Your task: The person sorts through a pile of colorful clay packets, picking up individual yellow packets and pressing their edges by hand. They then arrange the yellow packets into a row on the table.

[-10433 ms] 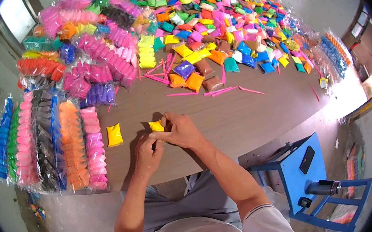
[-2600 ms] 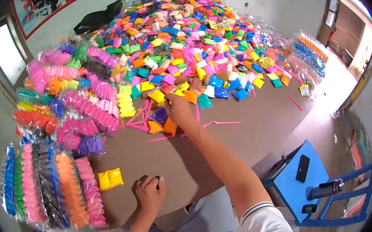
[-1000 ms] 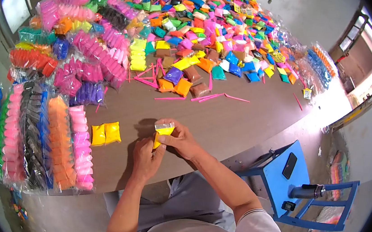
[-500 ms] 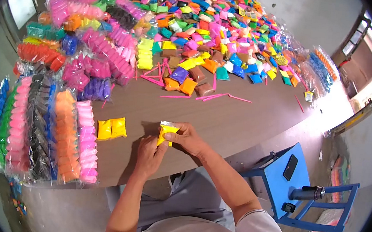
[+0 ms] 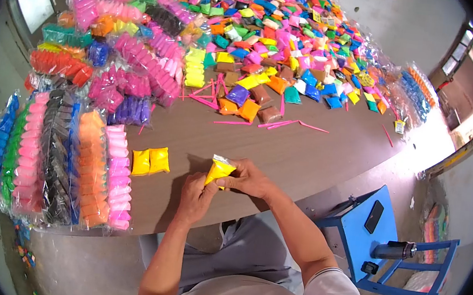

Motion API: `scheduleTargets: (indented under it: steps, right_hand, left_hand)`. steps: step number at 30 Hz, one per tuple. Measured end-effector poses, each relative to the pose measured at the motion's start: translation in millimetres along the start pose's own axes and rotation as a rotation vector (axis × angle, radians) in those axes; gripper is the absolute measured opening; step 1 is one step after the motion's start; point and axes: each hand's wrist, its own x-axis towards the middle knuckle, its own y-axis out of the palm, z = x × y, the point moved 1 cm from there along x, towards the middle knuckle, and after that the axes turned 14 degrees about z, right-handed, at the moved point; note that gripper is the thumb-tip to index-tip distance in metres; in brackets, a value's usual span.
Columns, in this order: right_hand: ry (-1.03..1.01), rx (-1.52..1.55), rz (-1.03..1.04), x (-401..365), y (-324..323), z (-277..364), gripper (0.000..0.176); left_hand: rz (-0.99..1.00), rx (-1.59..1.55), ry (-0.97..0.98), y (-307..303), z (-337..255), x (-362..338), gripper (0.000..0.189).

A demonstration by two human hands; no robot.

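Note:
Above the table's near edge, my left hand [image 5: 197,196] and my right hand [image 5: 249,179] hold one yellow packet [image 5: 220,169] between them. Both hands have their fingers closed on it, the left at its lower end and the right at its right side. The packet tilts, with its clear silvery end up. To the left of my hands, two joined yellow packets [image 5: 151,161] lie flat on the brown table [image 5: 191,137].
Long bagged rows of coloured packets [image 5: 93,167] line the table's left side. A big heap of small packets [image 5: 282,37] covers the back, with pink sticks [image 5: 230,122] before it. A blue stool [image 5: 348,234] at right bears a phone and a bottle.
The yellow packet has tilted to the right and looks more pinched at its lower end. The whole view has shifted slightly, moving the table's contents a little to the right.

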Motion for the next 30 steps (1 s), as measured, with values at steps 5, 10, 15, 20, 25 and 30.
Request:
scheduleTargets:
  steps: [5,10,15,20,25,30]
  right_hand:
    - [0.054,0.046,-0.095,-1.7,4.4,-1.4,0.022]
    - [0.106,0.125,-0.255,17.7,-4.3,0.3,0.017]
    - [-0.39,-0.942,-0.268,64.6,-2.5,-8.0,0.036]
    - [-0.267,-1.089,-0.125,95.3,3.8,-9.4,0.049]
    - [-0.348,-1.002,-0.011,83.1,-6.4,-16.0,0.049]
    - [-0.289,-0.815,-0.037,75.3,-13.6,-4.6,0.043]
  left_hand:
    - [0.027,0.076,-0.011,-1.2,3.1,-1.7,0.035]
    - [-0.046,-0.131,-0.076,1.7,-2.5,0.0,0.028]
    - [-0.052,0.148,0.023,5.1,-14.5,3.3,0.02]
    - [-0.044,0.247,0.071,6.0,-22.5,2.1,0.018]
    - [-0.048,0.21,0.091,6.5,-24.3,1.3,0.02]
    - [-0.02,0.231,0.076,5.7,-24.1,1.2,0.019]
